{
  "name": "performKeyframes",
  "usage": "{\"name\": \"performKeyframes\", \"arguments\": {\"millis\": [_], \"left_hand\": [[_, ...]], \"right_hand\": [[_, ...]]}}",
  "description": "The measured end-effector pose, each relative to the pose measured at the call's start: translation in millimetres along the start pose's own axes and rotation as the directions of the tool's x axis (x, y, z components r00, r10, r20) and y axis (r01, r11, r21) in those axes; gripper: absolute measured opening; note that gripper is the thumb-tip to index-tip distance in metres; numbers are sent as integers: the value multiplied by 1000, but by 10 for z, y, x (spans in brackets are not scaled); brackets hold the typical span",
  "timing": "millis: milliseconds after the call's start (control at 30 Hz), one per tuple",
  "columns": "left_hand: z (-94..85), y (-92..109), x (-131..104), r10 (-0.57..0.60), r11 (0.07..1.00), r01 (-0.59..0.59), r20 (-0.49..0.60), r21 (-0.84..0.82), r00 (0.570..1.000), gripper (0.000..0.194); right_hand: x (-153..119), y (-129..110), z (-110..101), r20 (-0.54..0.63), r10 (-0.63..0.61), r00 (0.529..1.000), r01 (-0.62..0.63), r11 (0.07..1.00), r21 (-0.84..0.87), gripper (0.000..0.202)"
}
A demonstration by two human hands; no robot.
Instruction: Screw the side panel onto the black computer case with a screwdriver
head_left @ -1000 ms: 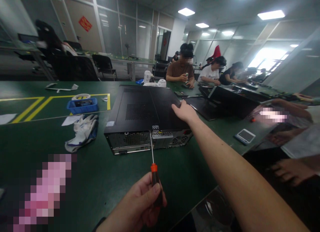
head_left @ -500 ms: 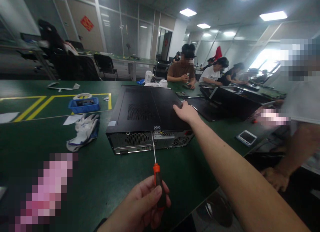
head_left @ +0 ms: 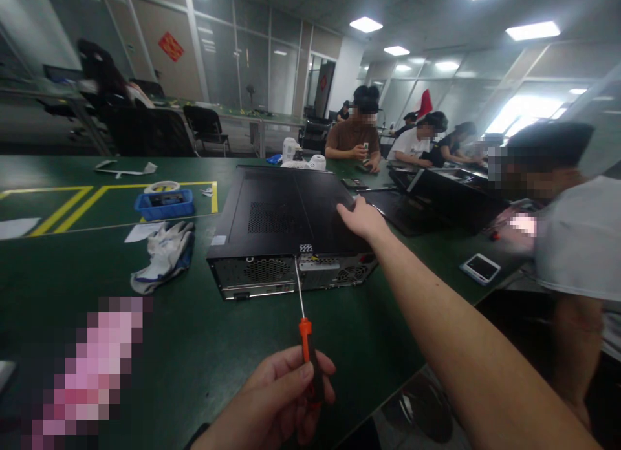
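By the curled left hand point(head_left: 284, 395), the screwdriver point(head_left: 305, 328) is being gripped and, more of its orange now showing, apparently turned at the computer case point(head_left: 317, 204), itself being steadied on the table point(head_left: 233, 353) by the half-open right hand point(head_left: 363, 215).

- Computer case point(head_left: 320, 211): lies on the table point(head_left: 218, 340).
- Screwdriver point(head_left: 305, 327): extends before the case.
- Gloves point(head_left: 165, 251): lie left of the case, before the bin point(head_left: 167, 211).
- Phone point(head_left: 480, 267): lies right of the case.
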State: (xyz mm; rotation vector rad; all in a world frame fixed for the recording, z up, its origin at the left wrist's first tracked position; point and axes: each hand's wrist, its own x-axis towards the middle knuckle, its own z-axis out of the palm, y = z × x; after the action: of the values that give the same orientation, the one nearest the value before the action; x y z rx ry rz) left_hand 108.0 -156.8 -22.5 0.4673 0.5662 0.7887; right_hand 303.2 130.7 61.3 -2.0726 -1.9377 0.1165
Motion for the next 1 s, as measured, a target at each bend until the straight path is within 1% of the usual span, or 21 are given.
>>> {"name": "performKeyframes", "arguments": {"millis": [67, 167, 267, 333, 500, 633, 800, 933, 1000], "left_hand": [[8, 7, -7, -5, 1000, 5, 9, 10, 1000, 41], [26, 13, -10, 25, 999, -27, 30, 41, 999, 43], [36, 10, -6, 53, 994, -52, -8, 93, 999, 40], [28, 1, 5, 54, 994, -53, -12, 96, 998, 41], [11, 0, 27, 13, 1000, -13, -15, -20, 1000, 45], [39, 31, 5, 0, 998, -2, -28, -68, 1000, 38], [58, 30, -13, 17, 1000, -17, 22, -24, 1000, 36], [65, 16, -3, 36, 999, -35, -32, 36, 999, 38], [46, 3, 20, 40, 998, -38, -35, 58, 999, 42]], "right_hand": [[0, -3, -5, 2, 4, 1000, -4, 1000, -1, 71], [-3, -7, -11, 5, 8, 1000, -8, 1000, -6, 72], [-11, -9, -13, 2, 6, 1000, -6, 1000, -4, 73], [-15, -8, -14, -2, 1, 1000, -1, 1000, 0, 73], [-17, -6, -12, -6, 7, 1000, -7, 1000, 1, 72], [-17, -10, -7, -6, 11, 1000, -11, 1000, 0, 71], [-7, 0, -2, -9, 4, 1000, -4, 1000, 5, 73], [-5, 2, -8, -5, 6, 1000, -6, 1000, 4, 73], [-15, -5, -16, 2, 9, 1000, -9, 1000, -1, 72]]}}
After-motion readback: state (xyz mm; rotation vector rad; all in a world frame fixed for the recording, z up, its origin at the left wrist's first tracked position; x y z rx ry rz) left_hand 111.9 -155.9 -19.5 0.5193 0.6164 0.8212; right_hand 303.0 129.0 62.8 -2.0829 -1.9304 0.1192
